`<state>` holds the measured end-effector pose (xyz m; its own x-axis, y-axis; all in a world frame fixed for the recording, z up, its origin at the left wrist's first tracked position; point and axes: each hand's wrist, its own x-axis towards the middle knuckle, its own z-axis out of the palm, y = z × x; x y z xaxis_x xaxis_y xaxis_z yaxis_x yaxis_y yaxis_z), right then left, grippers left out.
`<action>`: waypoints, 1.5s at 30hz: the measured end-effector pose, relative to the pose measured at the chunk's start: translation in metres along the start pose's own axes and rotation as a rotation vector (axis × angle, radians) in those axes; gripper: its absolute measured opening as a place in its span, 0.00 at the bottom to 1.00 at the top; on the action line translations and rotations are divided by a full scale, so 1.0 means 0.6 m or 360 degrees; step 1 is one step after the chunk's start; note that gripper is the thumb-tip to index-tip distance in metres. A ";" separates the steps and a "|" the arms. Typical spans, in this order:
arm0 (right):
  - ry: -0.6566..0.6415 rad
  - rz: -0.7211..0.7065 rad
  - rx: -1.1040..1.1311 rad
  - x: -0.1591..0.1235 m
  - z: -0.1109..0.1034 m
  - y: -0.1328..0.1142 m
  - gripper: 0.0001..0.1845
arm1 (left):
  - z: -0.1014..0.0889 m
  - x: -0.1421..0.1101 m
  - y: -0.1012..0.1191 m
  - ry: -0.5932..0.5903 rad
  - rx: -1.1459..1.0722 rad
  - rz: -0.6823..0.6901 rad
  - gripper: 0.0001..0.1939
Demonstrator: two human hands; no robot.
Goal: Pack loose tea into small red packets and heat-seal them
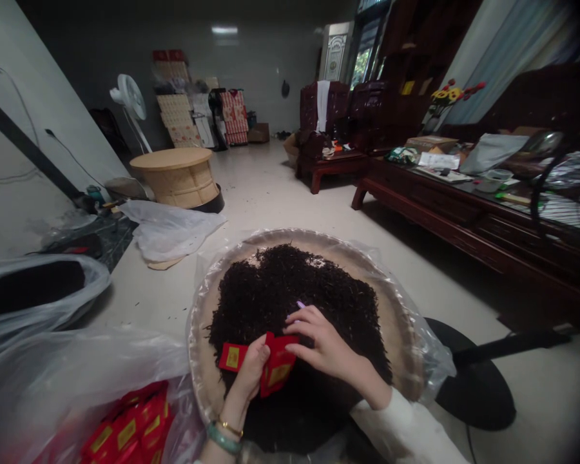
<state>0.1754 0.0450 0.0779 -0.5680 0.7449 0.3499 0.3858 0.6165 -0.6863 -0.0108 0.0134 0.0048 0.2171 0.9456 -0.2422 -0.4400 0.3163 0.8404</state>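
My left hand (252,368) is closed around red packets with yellow labels. One red packet (276,374) faces right between my hands, and another red packet (232,356) sticks out to the left of my fingers. My right hand (319,341) has its thumb and index finger at the upper edge of the right packet, with the other fingers curved above. Small purple spots show at those fingertips; I cannot tell exactly what they are. Beneath both hands, dark, thin, dry leaves that look like tea (294,280) are heaped in a wide round tray (408,328) lined with clear plastic.
More red packets (130,428) lie in a clear plastic bag (77,361) at lower left. Behind it stands another bag (94,277) of dark material. A black round stand base (483,393) is at right, near a long wooden table (415,206). A round woven drum (174,183) stands farther back.
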 end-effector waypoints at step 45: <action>-0.0076 0.0460 -0.0150 -0.005 0.016 0.025 0.10 | 0.036 -0.025 -0.005 -0.0181 0.0192 -0.0341 0.24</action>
<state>0.1761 0.0493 0.0606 -0.4576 0.8815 0.1168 0.6010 0.4035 -0.6899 0.0063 -0.0033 0.0165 0.3937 0.8414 -0.3703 -0.2682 0.4904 0.8292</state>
